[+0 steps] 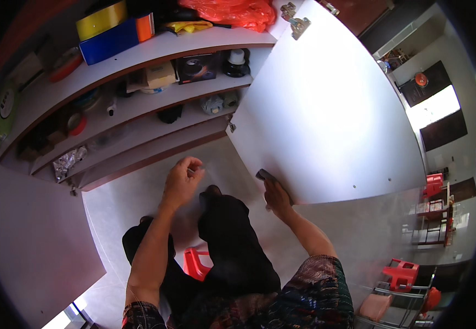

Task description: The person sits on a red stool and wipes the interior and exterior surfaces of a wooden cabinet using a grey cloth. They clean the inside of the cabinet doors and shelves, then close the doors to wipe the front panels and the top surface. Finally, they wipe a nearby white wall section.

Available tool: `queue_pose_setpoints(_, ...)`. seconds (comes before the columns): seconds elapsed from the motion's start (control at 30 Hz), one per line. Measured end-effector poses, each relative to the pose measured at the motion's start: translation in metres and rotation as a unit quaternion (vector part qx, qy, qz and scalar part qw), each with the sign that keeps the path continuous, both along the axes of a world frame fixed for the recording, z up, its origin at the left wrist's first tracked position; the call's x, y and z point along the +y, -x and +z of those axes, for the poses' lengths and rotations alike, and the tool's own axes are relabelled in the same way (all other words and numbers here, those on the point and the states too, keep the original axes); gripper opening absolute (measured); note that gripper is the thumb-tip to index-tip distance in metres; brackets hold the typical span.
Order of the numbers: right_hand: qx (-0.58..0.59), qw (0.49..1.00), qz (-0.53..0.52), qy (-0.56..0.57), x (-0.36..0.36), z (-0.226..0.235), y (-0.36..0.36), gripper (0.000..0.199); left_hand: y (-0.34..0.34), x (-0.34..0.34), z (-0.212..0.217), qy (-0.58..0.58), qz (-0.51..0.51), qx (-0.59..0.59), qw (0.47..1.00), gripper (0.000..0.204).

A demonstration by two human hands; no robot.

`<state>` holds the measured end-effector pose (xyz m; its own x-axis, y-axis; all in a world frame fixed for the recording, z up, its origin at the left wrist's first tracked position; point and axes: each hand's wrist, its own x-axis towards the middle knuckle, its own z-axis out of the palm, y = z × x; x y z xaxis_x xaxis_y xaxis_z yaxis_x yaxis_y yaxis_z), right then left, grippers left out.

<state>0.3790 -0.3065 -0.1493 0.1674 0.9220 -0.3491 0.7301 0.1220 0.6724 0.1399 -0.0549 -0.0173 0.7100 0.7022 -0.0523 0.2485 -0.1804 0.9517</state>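
Observation:
A white cabinet door (325,109) stands swung out on the right. My right hand (277,196) is closed on a small dark oblong object (265,175) beside the door's lower corner. What kind of object it is I cannot make out. My left hand (182,178) is raised over the floor in front of the shelves, its fingers curled together in a pinch. Something small and pale may be between those fingertips, but it is too small to name. At the door's top edge a metal hinge (298,24) shows, apart from both hands.
Cabinet shelves (139,71) curve across the upper left, holding boxes, bags and a crumpled foil bundle (69,162). A second door (24,236) hangs at the left. Between my legs shows a red stool (197,263). Red seats (401,274) with metal frames stand at the lower right.

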Motion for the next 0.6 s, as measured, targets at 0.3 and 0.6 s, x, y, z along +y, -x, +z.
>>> queue_pose_setpoints(0.3, -0.044, 0.986, -0.008, -0.161, 0.119, 0.196, -0.012, 0.032, 0.008, 0.006, -0.006, -0.024, 0.022, 0.018, 0.999, 0.02)
queue_pose_setpoints(0.6, -0.153, 0.853, -0.018, -0.498, 0.089, 0.361, -0.009, 0.051, 0.012, 0.008, -0.006, -0.047, 0.033, -0.023, 0.998, 0.02)
